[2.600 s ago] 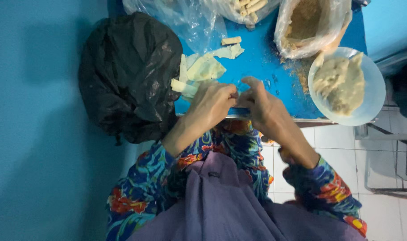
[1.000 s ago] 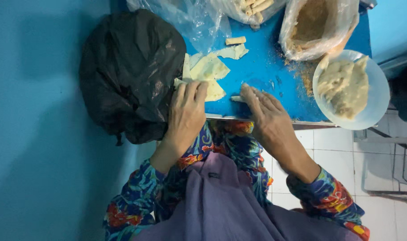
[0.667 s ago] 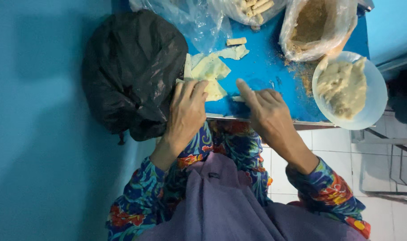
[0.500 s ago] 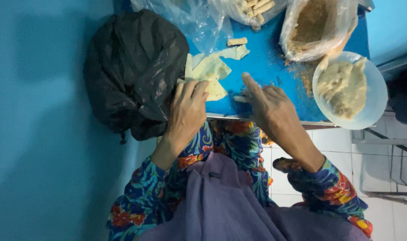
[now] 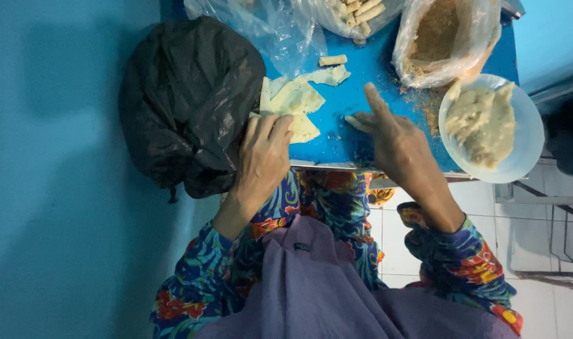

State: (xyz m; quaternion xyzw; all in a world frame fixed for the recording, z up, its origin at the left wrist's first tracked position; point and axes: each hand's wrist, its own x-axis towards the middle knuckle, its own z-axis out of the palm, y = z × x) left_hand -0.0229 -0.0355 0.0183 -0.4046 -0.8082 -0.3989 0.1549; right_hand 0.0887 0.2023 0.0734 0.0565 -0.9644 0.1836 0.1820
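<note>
Head view, looking down: blue table [image 5: 362, 107], black plastic bag [image 5: 186, 100] at its left edge, white bowl of pale filling [image 5: 487, 125] at right, clear bag of brown crumbs [image 5: 440, 37] behind. Left hand [image 5: 264, 160] flat, fingers spread on pale wrapper sheets [image 5: 296, 103]. Right hand [image 5: 393, 138] loosely open, fingertips touching a small rolled piece [image 5: 355, 121] near table centre.

Open lane: bare blue counter [image 5: 352, 100] between the dough sheets [image 5: 296, 103] and the crumb bag [image 5: 440, 41].
Left side: black bag [image 5: 186, 103] crowds the counter edge.
Right side: white plate [image 5: 528, 135] overhangs the corner.
Far end: clear bags [image 5: 280, 25] block the back.
</note>
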